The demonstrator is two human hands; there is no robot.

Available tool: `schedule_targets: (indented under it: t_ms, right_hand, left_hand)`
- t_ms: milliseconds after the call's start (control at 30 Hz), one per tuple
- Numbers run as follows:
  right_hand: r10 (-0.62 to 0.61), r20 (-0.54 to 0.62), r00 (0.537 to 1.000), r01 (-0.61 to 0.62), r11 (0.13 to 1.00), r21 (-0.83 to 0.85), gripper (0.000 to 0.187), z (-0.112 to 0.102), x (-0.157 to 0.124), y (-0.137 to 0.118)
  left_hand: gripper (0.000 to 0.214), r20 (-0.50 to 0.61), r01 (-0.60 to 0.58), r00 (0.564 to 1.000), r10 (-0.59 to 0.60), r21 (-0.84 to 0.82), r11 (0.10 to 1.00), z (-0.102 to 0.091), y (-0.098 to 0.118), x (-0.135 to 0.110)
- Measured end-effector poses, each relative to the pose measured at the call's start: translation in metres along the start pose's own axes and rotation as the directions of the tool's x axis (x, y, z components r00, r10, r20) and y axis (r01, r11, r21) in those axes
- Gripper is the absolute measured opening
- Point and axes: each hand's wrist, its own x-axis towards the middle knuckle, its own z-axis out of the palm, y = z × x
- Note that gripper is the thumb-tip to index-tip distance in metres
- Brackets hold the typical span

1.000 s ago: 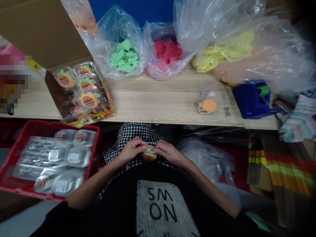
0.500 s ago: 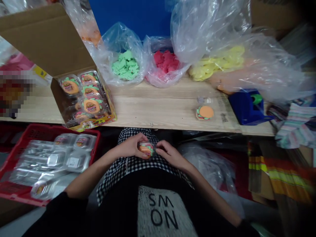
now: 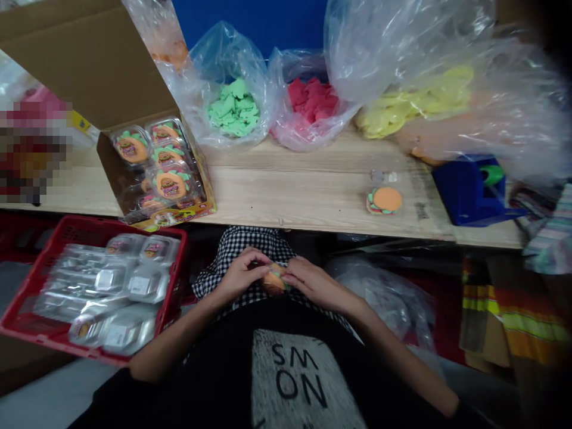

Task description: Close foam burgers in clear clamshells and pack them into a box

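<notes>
Over my lap, a clear plastic pack with a burger-shaped piece point(image 3: 274, 281) inside, orange with green edges, is held between both hands. My left hand point(image 3: 245, 271) closes on its left side, thumb and fingers pinching the upper edge. From the other side my right hand point(image 3: 311, 280) grips the pack with bent fingers; parts of it are hidden behind them. A stacked toy burger point(image 3: 385, 200) sits on the wooden table point(image 3: 286, 185) ahead and to the right. Packed burgers point(image 3: 170, 182) fill part of an open cardboard box point(image 3: 109, 164) at the left.
A red crate point(image 3: 175, 286) with clear plastic packs point(image 3: 143, 283) stands at the lower left. Along the table's back are bags of green pieces point(image 3: 235, 110), red pieces point(image 3: 313, 100) and yellow pieces point(image 3: 417, 104). A blue tape dispenser point(image 3: 469, 193) stands at the right.
My right hand has moved in over the pack, and its fingers now press on its right side. The pack has turned a little in my hands. The view has shifted slightly.
</notes>
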Motion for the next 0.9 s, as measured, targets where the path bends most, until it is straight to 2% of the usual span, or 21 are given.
schedule_targets:
  t_ms: [67, 167, 300, 500, 900]
  right_hand:
    - [-0.006, -0.016, 1.0, 0.006, 1.0, 0.003, 0.023, 0.004, -0.002, 0.001]
    - [0.012, -0.022, 1.0, -0.012, 1.0, 0.001, 0.024, 0.008, -0.007, 0.001]
    - [0.048, 0.007, 0.999, -0.048, 0.998, -0.035, 0.023, 0.009, -0.014, 0.002]
    - [0.055, 0.027, 0.998, -0.048, 0.976, -0.21, 0.027, 0.0, -0.008, -0.005]
    - [0.013, 0.077, 0.997, -0.005, 0.995, -0.104, 0.024, 0.003, -0.005, 0.002]
  left_hand:
    - [0.014, -0.042, 0.038, 0.998, -0.037, 0.014, 0.999, 0.006, -0.001, -0.001]
    - [0.01, -0.05, 0.057, 0.997, -0.058, -0.012, 0.998, 0.013, 0.001, 0.0]
    - [0.006, -0.011, 0.046, 0.999, -0.046, -0.023, 0.999, 0.019, 0.004, 0.003]
    - [0.005, 0.055, -0.018, 0.998, 0.016, 0.049, 0.999, 0.024, 0.017, 0.006]
    - [0.01, 0.078, -0.043, 0.996, 0.033, 0.134, 0.99, 0.028, 0.015, 0.004]
